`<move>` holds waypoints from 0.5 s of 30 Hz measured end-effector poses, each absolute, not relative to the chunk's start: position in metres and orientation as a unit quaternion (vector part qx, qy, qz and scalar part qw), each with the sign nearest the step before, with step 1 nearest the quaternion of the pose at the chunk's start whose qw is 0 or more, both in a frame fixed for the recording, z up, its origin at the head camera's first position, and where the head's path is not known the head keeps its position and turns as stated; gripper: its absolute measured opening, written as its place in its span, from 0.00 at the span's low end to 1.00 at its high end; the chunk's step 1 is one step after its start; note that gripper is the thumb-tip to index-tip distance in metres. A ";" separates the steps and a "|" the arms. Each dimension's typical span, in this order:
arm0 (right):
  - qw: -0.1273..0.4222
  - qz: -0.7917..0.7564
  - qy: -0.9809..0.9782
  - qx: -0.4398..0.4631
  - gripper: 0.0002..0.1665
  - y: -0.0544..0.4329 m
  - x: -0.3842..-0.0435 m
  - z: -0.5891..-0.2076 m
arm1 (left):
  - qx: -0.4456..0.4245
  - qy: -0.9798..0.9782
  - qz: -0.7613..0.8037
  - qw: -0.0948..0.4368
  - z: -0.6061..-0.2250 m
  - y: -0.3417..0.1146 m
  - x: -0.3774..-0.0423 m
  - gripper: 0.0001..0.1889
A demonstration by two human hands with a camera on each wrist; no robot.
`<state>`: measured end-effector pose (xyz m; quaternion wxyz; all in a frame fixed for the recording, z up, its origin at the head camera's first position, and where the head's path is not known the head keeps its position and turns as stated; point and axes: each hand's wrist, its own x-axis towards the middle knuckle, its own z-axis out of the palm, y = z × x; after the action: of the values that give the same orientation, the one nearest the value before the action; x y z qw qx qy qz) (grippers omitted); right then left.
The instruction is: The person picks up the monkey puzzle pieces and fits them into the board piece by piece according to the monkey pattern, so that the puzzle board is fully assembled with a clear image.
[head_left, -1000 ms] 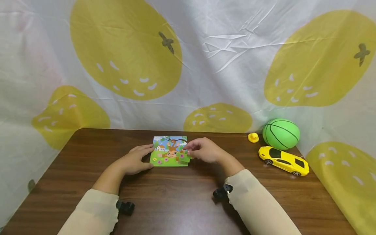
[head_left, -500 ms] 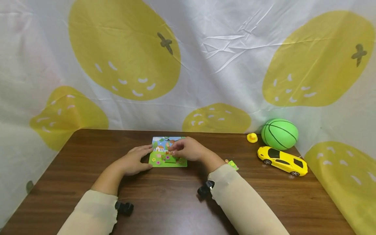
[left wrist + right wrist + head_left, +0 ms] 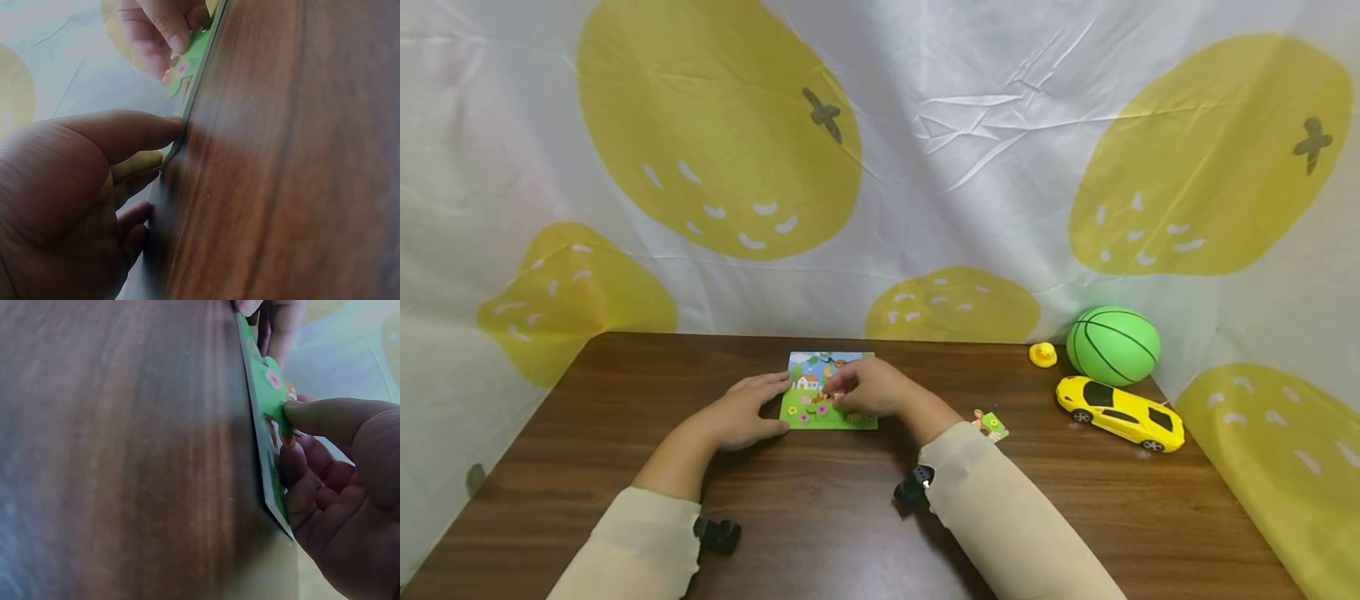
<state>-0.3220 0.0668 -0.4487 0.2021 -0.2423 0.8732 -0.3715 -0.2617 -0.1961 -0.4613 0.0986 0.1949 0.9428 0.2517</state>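
A jigsaw board (image 3: 792, 402) with a bright meadow, house and monkey picture lies near the far edge of the table. My left hand (image 3: 737, 410) rests at the board's left side, its thumb on the near corner and its fingers along the edge. Over the board's lower middle, my right hand (image 3: 876, 390) pinches a puzzle piece (image 3: 273, 384), green with a pink flower. The right wrist view shows that piece tilted up off the board, between thumb and fingers. Another puzzle piece (image 3: 994, 423), green with a yellow flower, lies on the table by my right sleeve.
At the right stand a yellow toy car (image 3: 1120, 414), a green ball (image 3: 1113, 345) and a small yellow rubber duck (image 3: 1042, 355). A white cloth (image 3: 970, 208) with yellow fruit prints hangs behind the brown table (image 3: 820, 517).
My right hand has moved left from the board's right edge to its lower middle, a flowered piece in its fingers. The shifted forearm uncovers the loose piece. My left hand has stayed put.
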 end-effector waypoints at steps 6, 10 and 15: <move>0.171 -0.322 0.891 -0.272 0.12 0.065 -0.325 -0.453 | 0.195 0.943 0.253 0.097 -0.462 -0.196 -0.262 0.40; 0.162 -0.293 0.897 -0.288 0.13 0.064 -0.326 -0.454 | 0.194 0.943 0.253 0.097 -0.462 -0.196 -0.261 0.40; 0.167 -0.278 0.898 -0.297 0.13 0.062 -0.325 -0.451 | 0.191 0.941 0.261 0.095 -0.461 -0.196 -0.260 0.40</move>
<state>-0.3250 0.0622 -0.4514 0.1666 -0.2970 0.8982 -0.2781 -0.2600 -0.1960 -0.4608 0.0948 0.1913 0.9413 0.2615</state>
